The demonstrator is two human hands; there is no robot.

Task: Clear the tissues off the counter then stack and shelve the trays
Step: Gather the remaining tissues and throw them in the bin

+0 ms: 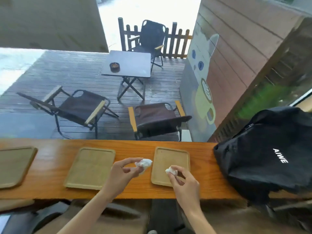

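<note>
Three wooden trays lie on the orange wooden counter (50,168): a darker one (11,166) at the far left, a light one (91,168) in the middle and a light one (170,159) to the right. My left hand (121,174) pinches a crumpled white tissue (143,163) above the gap between the two light trays. My right hand (183,180) pinches a smaller crumpled tissue (171,171) over the right tray's near half.
A black backpack (263,154) stands on the counter's right end, close to the right tray. Beyond the counter is a wet deck with folding chairs (76,108) and a small table (128,65). A stool (42,215) sits below the counter's near edge.
</note>
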